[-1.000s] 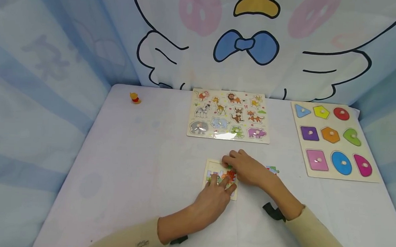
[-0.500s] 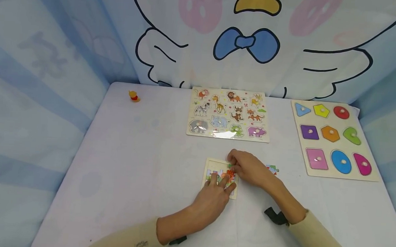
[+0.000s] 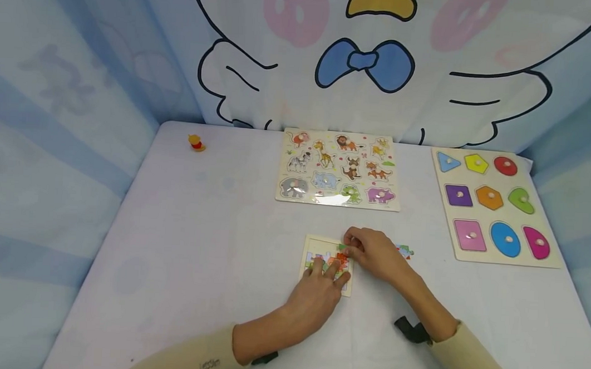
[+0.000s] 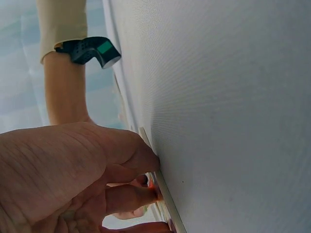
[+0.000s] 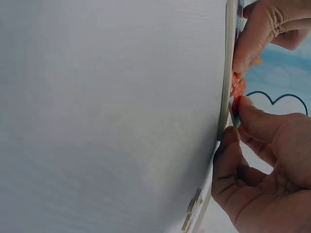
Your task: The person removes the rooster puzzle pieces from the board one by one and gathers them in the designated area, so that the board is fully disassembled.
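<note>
A small wooden jigsaw tray [image 3: 321, 241] lies on the white-covered table, its lower part filled with colourful pieces and its upper part showing bare wood. My left hand [image 3: 313, 302] rests across it, fingers spread and pressing on the pieces; the left wrist view has the thumb at the tray's edge. At the upper right corner my right hand [image 3: 376, 254] pinches a jigsaw piece [image 5: 236, 119] between thumb and finger. This piece shows green and is tilted against the tray beside a red printed part. Fingers hide much of the picture.
Loose jigsaw pieces [image 3: 404, 251] lie just behind the right wrist. An animal peg board [image 3: 337, 200] stands farther back, a shape peg board [image 3: 497, 258] to the right. A small yellow and red figurine [image 3: 195, 143] is at the far left. Printed curtains surround the table.
My right hand has shifted slightly right and closer, from over the tray's top edge to its upper right corner. The left hand stays pressed on the tray. The view tilts slightly.
</note>
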### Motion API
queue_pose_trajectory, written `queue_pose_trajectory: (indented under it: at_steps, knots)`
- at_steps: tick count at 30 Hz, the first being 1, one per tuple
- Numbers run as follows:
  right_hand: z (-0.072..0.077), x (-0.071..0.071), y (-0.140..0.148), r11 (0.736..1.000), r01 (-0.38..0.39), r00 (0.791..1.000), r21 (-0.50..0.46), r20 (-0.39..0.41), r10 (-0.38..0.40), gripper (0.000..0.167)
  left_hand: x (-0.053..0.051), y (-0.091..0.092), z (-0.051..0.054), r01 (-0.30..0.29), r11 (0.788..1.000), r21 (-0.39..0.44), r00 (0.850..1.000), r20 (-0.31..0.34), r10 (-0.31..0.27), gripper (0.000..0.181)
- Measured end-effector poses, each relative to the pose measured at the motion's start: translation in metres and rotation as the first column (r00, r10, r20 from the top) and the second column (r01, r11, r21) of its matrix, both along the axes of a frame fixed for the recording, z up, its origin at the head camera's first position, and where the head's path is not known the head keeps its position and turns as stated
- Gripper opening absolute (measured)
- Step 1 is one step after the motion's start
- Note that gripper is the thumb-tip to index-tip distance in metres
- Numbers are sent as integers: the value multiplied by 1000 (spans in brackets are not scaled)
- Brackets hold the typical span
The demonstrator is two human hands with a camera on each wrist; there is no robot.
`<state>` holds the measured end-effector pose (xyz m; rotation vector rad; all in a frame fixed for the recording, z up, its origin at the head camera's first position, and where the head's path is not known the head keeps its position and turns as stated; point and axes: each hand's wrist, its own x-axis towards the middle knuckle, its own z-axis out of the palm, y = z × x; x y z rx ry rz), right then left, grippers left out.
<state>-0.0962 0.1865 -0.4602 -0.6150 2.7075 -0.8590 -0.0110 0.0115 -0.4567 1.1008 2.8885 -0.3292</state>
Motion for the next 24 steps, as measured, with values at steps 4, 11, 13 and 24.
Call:
queue_pose_trajectory:
  at_steps: [4,11,13,24]
  knots:
    - [-2,3,3,999,27,1000,-38,13,-26,9,-1,0,1,7,1000,-9,1000,-1,-7,49]
    - [-8,2,10,985,87,995,-152,63,-78,6,-1,0,1,21,1000,-11,1000,-16,-21,47]
    - [-10,2,12,976,107,991,-187,95,-91,6,-1,0,1,18,1000,-14,1000,-8,-18,47]
    - [-10,2,17,946,178,976,-272,170,-135,7,-1,0,2,12,1000,-7,1000,16,-11,48]
